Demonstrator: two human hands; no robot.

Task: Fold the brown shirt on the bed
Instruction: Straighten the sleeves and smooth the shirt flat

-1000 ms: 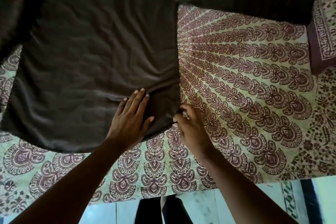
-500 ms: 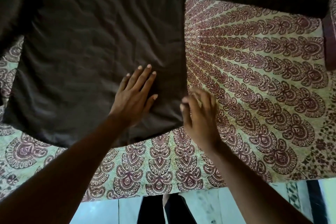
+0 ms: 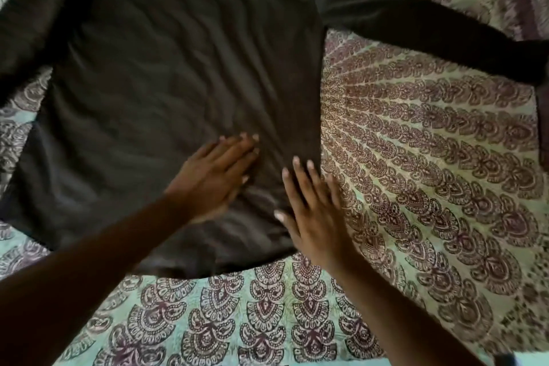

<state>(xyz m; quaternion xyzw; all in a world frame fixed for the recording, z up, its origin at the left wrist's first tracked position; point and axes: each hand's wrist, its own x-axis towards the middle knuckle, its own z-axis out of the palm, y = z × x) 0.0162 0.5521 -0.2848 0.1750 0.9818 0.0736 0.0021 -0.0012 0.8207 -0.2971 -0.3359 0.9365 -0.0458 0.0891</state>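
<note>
Across the bed [image 3: 430,187], on its patterned spread of maroon and pale green, the brown shirt [image 3: 178,83] lies flat and unfolded, its body covering the left and middle of the spread and its hem running close to the near edge. One sleeve [image 3: 416,30] stretches out toward the far right corner; the other reaches off toward the far left. The cloth is creased with soft ripples, most of them running from the hem up toward the collar end.

Both hands press palm-down near the hem's right corner. The left hand [image 3: 214,178] lies wholly on the shirt, fingers straight and close together, gripping nothing. The right hand [image 3: 312,211] is just beside it, fingers spread flat, also holding nothing; its thumb and first fingers rest on the shirt's right side seam while the outer fingers lie over the bare spread. A small bunch of fabric rises between the two hands. Both forearms come in from the near edge.
</note>
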